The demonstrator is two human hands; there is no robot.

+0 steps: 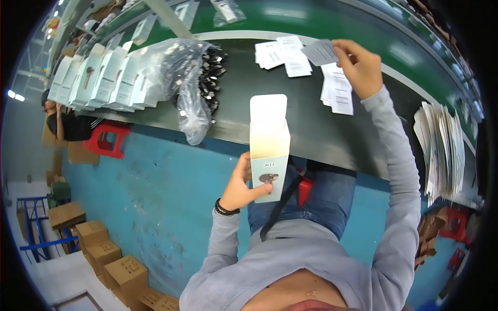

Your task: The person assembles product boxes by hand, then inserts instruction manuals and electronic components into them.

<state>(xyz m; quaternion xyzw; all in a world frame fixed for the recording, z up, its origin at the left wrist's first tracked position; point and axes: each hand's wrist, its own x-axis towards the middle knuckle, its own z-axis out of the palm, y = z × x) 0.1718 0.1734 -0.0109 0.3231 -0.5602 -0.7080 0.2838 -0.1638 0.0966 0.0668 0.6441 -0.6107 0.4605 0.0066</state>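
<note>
My left hand (pixel 243 185) grips a pale green product box (pixel 271 176) with a picture on its front, held upright before my lap at the table's near edge. The box's top flap stands up, so its white inside shows. My right hand (pixel 360 67) reaches far over the table, thumb and fingers pinching a printed paper leaflet (pixel 319 52) by its edge. Just below that leaflet lie white printed leaflets (pixel 298 63) in a loose fan. A second stack of leaflets (pixel 336 92) rests under my right wrist.
On the dark table (pixel 244 78), a clear plastic bag (pixel 189 88) with many dark cables (pixel 211 78) lies left of centre. Filled pale boxes (pixel 98 78) stand in a row farther left. Flattened cartons (pixel 441 147) stack at right. A red stool (pixel 107 139) and brown cartons (pixel 124 274) stand on the floor.
</note>
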